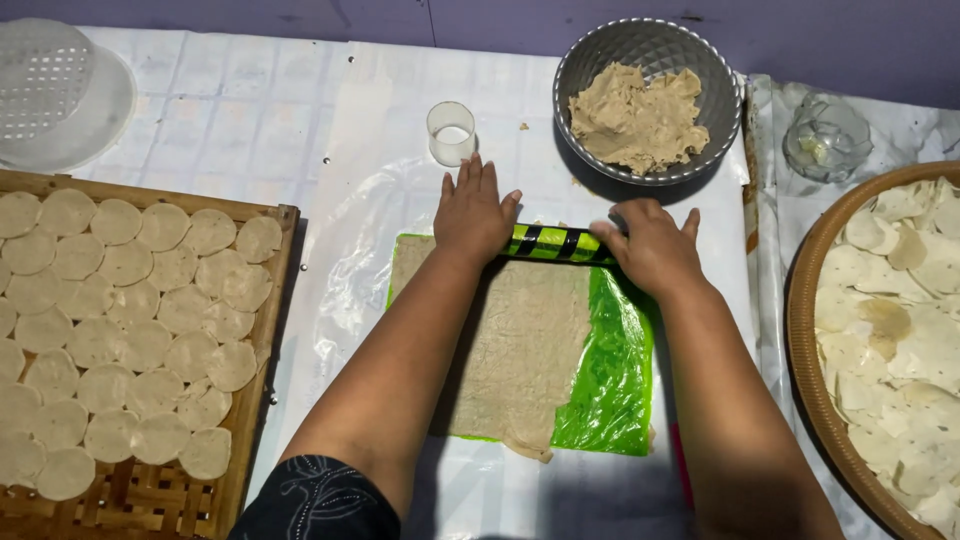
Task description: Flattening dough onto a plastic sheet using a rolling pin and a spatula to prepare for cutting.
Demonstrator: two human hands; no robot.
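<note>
Pressing flat, the left hand [474, 212] lies palm-down with fingers [468, 178] stretched out and released on the left end of the roller [553, 243], a green rod with black stripes. The right hand [652, 245] rests on the roller's right end, its fingers curled loosely over it rather than clenched. The roller lies across the far edge of the dough sheet [515, 345], a thin beige layer spread on a green plastic sheet [612, 375].

Judging by how things lie, the sheet looks already rolled thin over most of the plastic, though bare green shows to the right of the dough; no rounds have been cut from it yet. Just beyond the roller stands a small clear ring cutter [451, 132], untouched. Further beyond, to the right, a metal bowl [722, 85] holds a good lump of dough not yet rolled. Left of the roller a woven bamboo tray [262, 400] is largely filled with cut pale rounds [130, 330], with some room near its front. Right of the roller a round basket [815, 390] holds thin pale scraps or chips.

All of it sits on a desk [250, 110] covered with a pale checked cloth and clear plastic; a purple wall runs behind. A white plastic sieve [55, 90] sits far left, a small glass dish [828, 135] far right.
</note>
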